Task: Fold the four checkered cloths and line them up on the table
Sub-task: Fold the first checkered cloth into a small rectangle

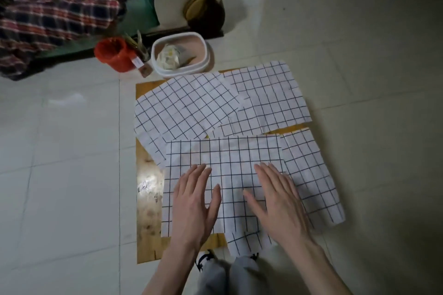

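While pressed flat under both palms, lies spread on the low wooden board (148, 222): the nearest checkered cloth (227, 158), white with a thin dark grid, near edge hanging over the board's front. Left hand (194, 201) and right hand (275, 201) side by side but apart, fingers straight, gripping nothing. Three more cloths laid flat: one far left (182, 105), one far right (266, 98), one at the right edge (311, 174), overlapping at corners. Beyond, a red cup (113, 54) and a white tub (179, 54); tub contents possibly crumpled paper, hard to make out. Forearms cut off at the bottom.
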{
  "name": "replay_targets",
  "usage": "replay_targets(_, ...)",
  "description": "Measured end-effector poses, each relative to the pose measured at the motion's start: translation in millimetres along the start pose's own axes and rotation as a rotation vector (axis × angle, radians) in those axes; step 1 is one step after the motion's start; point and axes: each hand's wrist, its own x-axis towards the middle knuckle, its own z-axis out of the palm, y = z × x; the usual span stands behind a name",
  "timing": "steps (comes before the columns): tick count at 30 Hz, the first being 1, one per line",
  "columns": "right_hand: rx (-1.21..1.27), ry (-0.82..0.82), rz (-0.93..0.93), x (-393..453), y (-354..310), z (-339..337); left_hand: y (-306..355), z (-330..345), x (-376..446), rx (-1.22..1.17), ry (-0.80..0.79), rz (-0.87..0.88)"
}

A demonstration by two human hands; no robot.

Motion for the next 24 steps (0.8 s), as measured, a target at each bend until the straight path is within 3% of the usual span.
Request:
replay_targets(11,-0.186,-0.132,-0.136,51.7,73.9,154.5,-74.6,154.1,-38.4,0.039,-0.164,-0.104)
replay_targets(18,-0.324,-0.179,-0.262,66.3,95.0,207.2,-88.9,204.9,-59.0,0.125,-0.183,-0.105)
replay_targets(24,-0.322,-0.138,-0.202,59.3,101.7,227.3,-92.2,224.0,-65.3,0.170,-0.200,-0.081)
